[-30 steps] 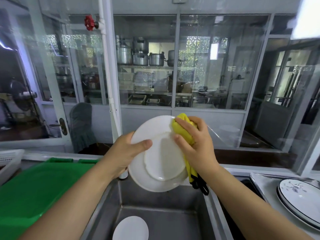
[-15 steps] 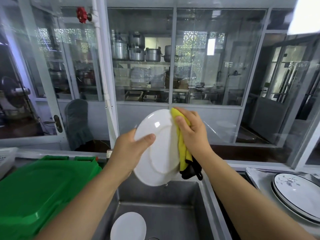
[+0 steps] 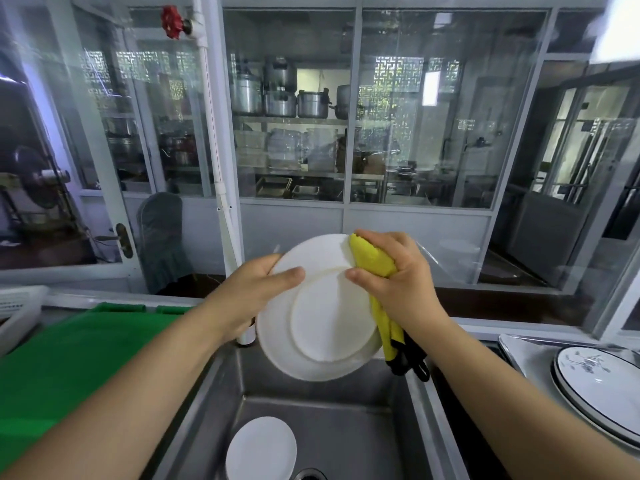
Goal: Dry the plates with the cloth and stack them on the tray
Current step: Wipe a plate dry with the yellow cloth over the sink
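Your left hand [image 3: 256,299] grips the white plate [image 3: 322,310] upright over the sink [image 3: 346,427] at frame centre so drips fall there, while your right hand [image 3: 398,282] presses the bunched yellow cloth [image 3: 372,259] against its rim.

Below me a steel sink [image 3: 391,427]; a green board [image 3: 69,358] lies to its left. Beyond the glass, metal pots [image 3: 280,93] crowd a shelf, a red valve [image 3: 172,22] on the white pipe [image 3: 213,140]
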